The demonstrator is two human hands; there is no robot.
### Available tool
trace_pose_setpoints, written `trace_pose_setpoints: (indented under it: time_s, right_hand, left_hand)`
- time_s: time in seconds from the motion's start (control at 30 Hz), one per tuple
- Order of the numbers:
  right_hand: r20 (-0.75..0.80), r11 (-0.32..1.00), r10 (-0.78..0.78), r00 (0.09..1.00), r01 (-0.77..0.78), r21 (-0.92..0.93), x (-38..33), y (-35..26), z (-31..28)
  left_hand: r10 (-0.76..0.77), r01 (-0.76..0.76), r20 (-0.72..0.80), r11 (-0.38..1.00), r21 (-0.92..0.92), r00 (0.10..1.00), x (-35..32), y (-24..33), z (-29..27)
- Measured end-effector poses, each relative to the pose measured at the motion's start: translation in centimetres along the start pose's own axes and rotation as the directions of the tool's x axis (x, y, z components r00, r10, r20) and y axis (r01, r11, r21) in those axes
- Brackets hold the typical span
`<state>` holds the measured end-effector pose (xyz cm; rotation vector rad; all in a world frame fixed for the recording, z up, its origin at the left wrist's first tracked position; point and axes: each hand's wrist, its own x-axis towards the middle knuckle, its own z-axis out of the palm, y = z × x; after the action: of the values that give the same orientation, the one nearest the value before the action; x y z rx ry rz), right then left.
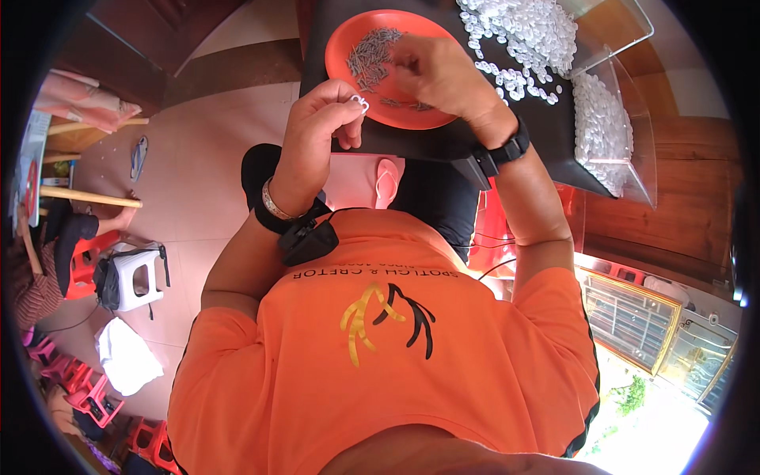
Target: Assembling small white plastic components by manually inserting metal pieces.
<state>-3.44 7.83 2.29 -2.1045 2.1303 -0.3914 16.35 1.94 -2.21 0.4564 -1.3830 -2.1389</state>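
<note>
Between the thumb and fingers of my left hand (313, 131) is a small white plastic clip (360, 104), held at the near-left rim of a round orange plate (431, 28). Many short grey nails (372, 57) lie on that plate, heaped toward its left side with a few scattered near the front. My right hand (451, 75) hovers over the plate beside the nails. Its fingers are bent and smeared by motion, so what they hold, if anything, does not show.
Loose white plastic pieces (522, 36) spread over the dark table (546, 127) on the right. A clear bin (606, 127) full of them stands at the right edge. A pink slipper (386, 182) lies below; a white stool (141, 277) and another person's leg (115, 222) are at left.
</note>
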Motion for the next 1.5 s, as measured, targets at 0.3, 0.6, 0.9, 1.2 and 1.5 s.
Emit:
trace_pose_setpoints:
  time_s: [0.3,0.6,0.9,1.2,1.5]
  right_hand:
    - [-0.017,0.370,0.273,0.962,-0.088,0.925,-3.5,-0.3,-0.6]
    - [0.015,0.269,0.180,0.984,-0.064,0.961,-4.4,-1.7,-0.2]
    - [-0.017,0.263,0.153,0.988,-0.024,0.965,-5.0,-1.8,0.2]
    - [-0.018,0.340,0.149,0.989,-0.034,0.940,-5.1,-2.0,0.9]
    - [-0.103,0.486,0.217,0.971,-0.016,0.874,-5.4,-3.2,1.2]
  left_hand:
    - [0.023,-0.029,0.035,0.987,0.160,0.999,0.7,0.9,2.0]
    - [0.064,-0.081,0.069,0.955,0.285,0.996,0.8,0.9,3.2]
    - [0.055,-0.079,0.084,0.947,0.311,0.995,0.7,0.6,3.6]
    - [0.038,-0.064,0.083,0.943,0.327,0.996,0.6,0.3,3.5]
    - [0.123,-0.153,0.113,0.933,0.326,0.986,0.4,-0.1,3.6]
